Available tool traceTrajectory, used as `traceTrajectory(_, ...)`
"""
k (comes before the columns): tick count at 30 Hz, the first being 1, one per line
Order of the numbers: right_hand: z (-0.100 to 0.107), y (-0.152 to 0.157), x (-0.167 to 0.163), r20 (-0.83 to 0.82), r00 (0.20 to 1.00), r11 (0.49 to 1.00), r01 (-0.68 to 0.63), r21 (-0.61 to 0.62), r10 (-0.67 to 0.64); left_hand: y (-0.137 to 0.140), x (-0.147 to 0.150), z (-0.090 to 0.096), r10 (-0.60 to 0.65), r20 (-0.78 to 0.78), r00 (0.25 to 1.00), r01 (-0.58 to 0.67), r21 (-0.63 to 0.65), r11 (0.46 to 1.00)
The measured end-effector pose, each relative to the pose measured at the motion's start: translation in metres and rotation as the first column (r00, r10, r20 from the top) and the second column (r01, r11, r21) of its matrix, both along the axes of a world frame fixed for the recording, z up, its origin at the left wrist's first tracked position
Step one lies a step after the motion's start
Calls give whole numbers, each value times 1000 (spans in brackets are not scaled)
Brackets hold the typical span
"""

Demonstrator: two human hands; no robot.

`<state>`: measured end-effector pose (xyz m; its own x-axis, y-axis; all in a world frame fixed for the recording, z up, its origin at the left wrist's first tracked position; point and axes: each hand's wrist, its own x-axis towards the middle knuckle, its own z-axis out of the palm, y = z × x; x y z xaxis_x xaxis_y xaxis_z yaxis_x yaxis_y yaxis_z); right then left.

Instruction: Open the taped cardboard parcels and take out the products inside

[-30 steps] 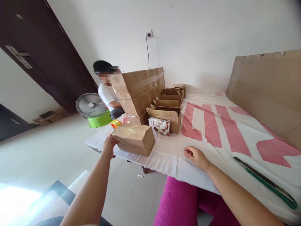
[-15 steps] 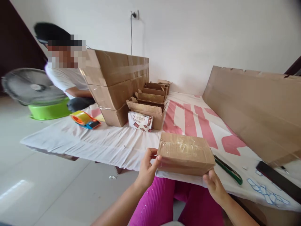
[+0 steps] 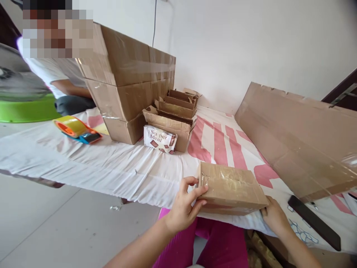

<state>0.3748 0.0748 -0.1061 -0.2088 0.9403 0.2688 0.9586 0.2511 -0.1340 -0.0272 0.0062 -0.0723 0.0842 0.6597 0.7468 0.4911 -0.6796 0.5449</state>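
Note:
A small taped cardboard box (image 3: 231, 186) rests at the table's front edge, right in front of me. My left hand (image 3: 188, 203) grips its left end, thumb and fingers bent around the corner and touching the tape there. At the opposite end, my right hand (image 3: 275, 215) is closed on the lower right corner, its fingertips partly hidden. A white "Super Meal" pouch (image 3: 159, 139) leans against a row of open cardboard boxes (image 3: 178, 126) beyond the box. The green cutter seen before is out of sight.
Stacked taped cartons (image 3: 131, 63) stand at the left back, with a person (image 3: 69, 89) beside them. A tape dispenser (image 3: 78, 129) lies at left. To the right are a black phone (image 3: 314, 221) and a large cardboard panel (image 3: 295, 137). Cloth (image 3: 111, 167) covers the table.
The box has shifted right across the cloth with both hands on it, over where the green cutter showed. My view has tilted down and moved closer to the table.

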Motion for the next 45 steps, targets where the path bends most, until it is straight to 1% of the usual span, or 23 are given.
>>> traceTrajectory(1,6,4,3,-31,999,1000,13,-7,-14,-1,2,-2,-7,32,999,7,-6,1000)
traceTrajectory(3,27,11,8,-110,991,996,84,17,-82,-2,4,-6,-15,76,997,16,-21,1000)
traceTrajectory(5,57,17,8,-193,971,983,159,92,-139,-3,5,-8,-18,101,995,21,-30,999)
traceTrajectory(7,93,19,1,-247,961,972,171,163,-128,-4,4,-8,-18,113,993,22,-34,999)
traceTrajectory(8,111,18,-7,-253,962,973,148,179,-100,-4,3,-8,-18,118,993,22,-33,999)
traceTrajectory(10,145,14,-33,-203,979,986,65,151,-33,-4,2,-6,-21,128,992,26,-36,999)
traceTrajectory(12,171,7,-67,-144,983,991,-107,75,117,-4,3,-4,-29,129,991,35,-42,998)
traceTrajectory(14,189,0,-103,-101,964,969,-248,-22,245,-5,5,-2,-27,126,992,33,-47,998)
traceTrajectory(16,202,-5,-135,-67,938,927,-346,-144,340,-6,9,-1,-9,126,992,15,-48,999)
traceTrajectory(19,215,-6,-166,-45,882,822,-454,-343,468,-7,12,-1,11,129,992,-6,-45,999)
traceTrajectory(21,222,-1,-176,-30,846,760,-493,-423,532,-7,12,-2,7,129,992,-2,-41,999)
traceTrajectory(23,228,5,-181,-6,836,733,-485,-477,549,-6,11,-3,1,135,991,4,-37,999)
traceTrajectory(28,232,17,-191,48,861,699,-377,-607,506,-5,11,-4,-5,141,990,10,-34,999)
traceTrajectory(31,227,21,-198,49,854,692,-385,-610,518,-5,11,-5,-2,123,992,8,-46,999)
traceTrajectory(34,220,26,-202,-10,864,718,-424,-552,503,-5,11,-7,-2,102,995,7,-51,999)
traceTrajectory(36,219,28,-200,-14,867,732,-430,-528,498,-5,11,-8,2,91,996,2,-47,999)
traceTrajectory(39,224,28,-192,106,846,738,-386,-554,522,-5,11,-9,22,80,997,-19,-43,999)
traceTrajectory(42,236,23,-184,245,821,741,-284,-609,516,-6,11,-7,37,61,997,-35,-38,999)
traceTrajectory(45,247,15,-177,301,819,736,-202,-646,489,-6,11,-4,44,35,998,-43,-35,998)
